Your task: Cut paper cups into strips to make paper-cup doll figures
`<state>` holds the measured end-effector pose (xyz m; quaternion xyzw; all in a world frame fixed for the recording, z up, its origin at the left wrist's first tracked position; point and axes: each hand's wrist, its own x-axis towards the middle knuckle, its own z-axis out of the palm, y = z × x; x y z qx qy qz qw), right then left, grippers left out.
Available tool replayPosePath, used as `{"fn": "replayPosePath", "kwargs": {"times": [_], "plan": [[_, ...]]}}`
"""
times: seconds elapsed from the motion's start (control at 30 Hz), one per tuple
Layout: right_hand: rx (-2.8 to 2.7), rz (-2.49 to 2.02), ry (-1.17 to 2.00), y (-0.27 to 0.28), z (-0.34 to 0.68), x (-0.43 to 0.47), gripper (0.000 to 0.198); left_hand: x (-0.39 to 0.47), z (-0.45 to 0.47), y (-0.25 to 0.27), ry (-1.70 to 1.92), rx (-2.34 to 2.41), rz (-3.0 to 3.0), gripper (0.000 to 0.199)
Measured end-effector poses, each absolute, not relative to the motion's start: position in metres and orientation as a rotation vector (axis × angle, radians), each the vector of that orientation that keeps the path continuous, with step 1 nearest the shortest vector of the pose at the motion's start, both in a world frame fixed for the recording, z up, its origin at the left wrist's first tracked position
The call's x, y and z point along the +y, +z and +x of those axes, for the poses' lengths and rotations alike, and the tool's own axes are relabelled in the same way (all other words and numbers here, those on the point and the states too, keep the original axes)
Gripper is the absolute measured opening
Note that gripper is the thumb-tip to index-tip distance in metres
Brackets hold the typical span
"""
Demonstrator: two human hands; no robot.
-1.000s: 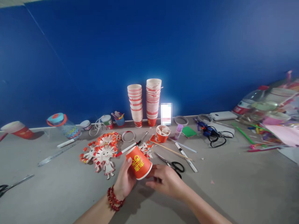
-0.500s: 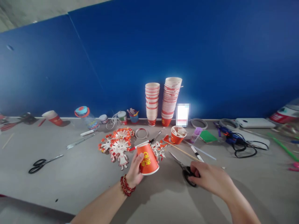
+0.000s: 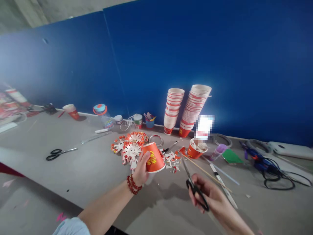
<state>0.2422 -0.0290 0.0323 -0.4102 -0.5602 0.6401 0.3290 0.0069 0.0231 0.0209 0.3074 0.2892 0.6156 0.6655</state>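
Note:
My left hand is wrapped round a red paper cup with yellow characters, tilted with its white rim downward. A beaded bracelet circles that wrist. Black-handled scissors are in my right hand, lifted above the table with blades pointing up and away toward the scraps. Between the two hands and a little beyond lie red and white paper scraps. Cut paper dolls with fringed red-and-white heads are piled behind my left hand.
Two tall stacks of paper cups lean at the blue wall. A red cup of scraps, a wooden stick and a glue gun lie right. Another pair of scissors rests left.
My right hand has picked up the scissors from the table and raised them. My left hand still holds the cup. The view has tilted and turned left.

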Motion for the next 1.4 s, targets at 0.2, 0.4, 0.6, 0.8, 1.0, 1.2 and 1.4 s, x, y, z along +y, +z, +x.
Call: {"fn": "replayPosePath", "kwargs": {"times": [0.2, 0.4, 0.6, 0.8, 1.0, 1.2, 1.4], "plan": [[-1.703, -0.976, 1.865, 0.028, 0.216, -0.039, 0.067, 0.027, 0.002, 0.022, 1.481, 0.493, 0.694, 0.039], [-1.617, -0.908, 1.903, 0.026, 0.207, -0.038, 0.07, 0.018, 0.01, 0.023, 1.401, 0.5, 0.675, 0.042], [-1.573, -0.894, 1.943, 0.027, 0.201, -0.04, 0.071, 0.01, 0.02, 0.017, 1.304, 0.431, 0.738, 0.043], [-1.536, -0.824, 1.974, 0.02, 0.201, -0.042, 0.07, 0.009, 0.023, 0.017, 1.28, 0.449, 0.763, 0.038], [-1.515, -0.792, 1.999, 0.017, 0.199, -0.043, 0.071, 0.009, 0.022, 0.015, 1.275, 0.389, 0.751, 0.033], [-1.498, -0.774, 2.007, 0.013, 0.199, -0.045, 0.069, 0.009, 0.02, 0.012, 1.288, 0.398, 0.707, 0.042], [-1.483, -0.763, 2.001, 0.013, 0.198, -0.046, 0.068, 0.01, 0.02, 0.014, 1.283, 0.442, 0.761, 0.037]]}}
